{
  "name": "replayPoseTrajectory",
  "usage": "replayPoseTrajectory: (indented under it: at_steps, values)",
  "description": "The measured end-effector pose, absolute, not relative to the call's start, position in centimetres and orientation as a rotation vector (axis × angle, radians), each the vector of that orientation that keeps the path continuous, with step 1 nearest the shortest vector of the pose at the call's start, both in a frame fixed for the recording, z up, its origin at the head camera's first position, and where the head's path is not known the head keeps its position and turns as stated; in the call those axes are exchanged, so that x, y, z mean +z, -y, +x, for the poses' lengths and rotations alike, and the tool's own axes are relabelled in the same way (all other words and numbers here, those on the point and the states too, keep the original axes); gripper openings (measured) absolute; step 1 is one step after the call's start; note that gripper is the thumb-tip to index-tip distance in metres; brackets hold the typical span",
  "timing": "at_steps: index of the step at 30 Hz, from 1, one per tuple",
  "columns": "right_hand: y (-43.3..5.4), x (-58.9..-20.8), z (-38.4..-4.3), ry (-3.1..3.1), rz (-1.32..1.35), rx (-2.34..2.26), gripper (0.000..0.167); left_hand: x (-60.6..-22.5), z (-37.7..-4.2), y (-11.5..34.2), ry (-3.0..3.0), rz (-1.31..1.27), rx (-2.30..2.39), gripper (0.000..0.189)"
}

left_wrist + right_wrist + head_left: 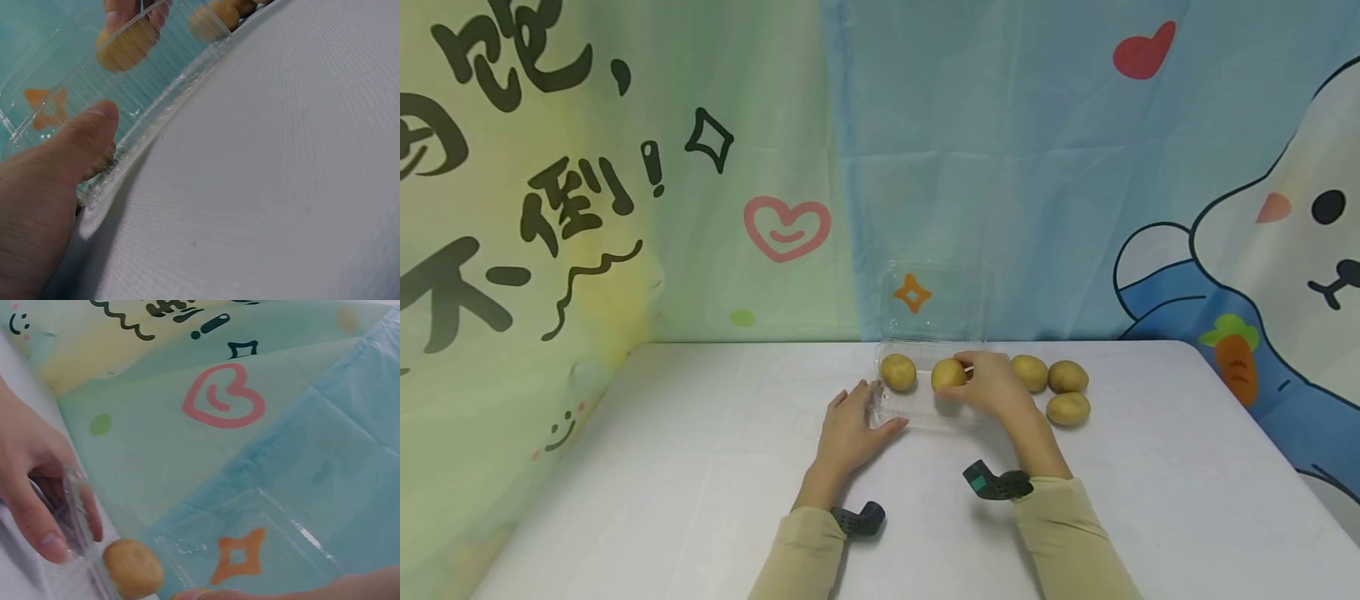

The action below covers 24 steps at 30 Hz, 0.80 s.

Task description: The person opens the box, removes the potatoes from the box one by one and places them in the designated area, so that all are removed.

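Observation:
A clear plastic box (917, 408) with its lid (934, 300) raised stands near the far edge of the table. One potato (898, 372) lies inside it on the left. My right hand (997, 385) pinches a second potato (948, 375) between thumb and fingers, over the right part of the box. At the left front corner, my left hand (850, 429) holds the box, its thumb (94, 128) along the front wall and its fingers at the left side. In the right wrist view, the held potato is mostly cut off at the bottom edge.
Right of the box, three more potatoes lie close together on the white table: one nearest the box (1030, 372), one behind (1067, 377) and one in front (1068, 409). A printed curtain (1000, 167) hangs right behind the table's far edge.

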State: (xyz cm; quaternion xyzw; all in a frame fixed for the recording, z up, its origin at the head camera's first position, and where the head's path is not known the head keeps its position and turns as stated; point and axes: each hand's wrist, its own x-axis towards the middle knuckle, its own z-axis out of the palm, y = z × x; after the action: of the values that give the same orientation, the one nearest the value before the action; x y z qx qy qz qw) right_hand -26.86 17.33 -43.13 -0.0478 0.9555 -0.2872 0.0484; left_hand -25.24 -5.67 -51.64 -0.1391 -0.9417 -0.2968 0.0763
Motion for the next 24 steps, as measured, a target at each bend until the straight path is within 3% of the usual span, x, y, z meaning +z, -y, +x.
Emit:
replayPoseTrajectory:
  at_steps: [24]
  values:
    - [-23.7, -40.2, -23.7, -2.944, 0.116, -0.849, 0.075, -51.8, -25.2, 5.6, 2.805, -0.430, -0.906, 0.078]
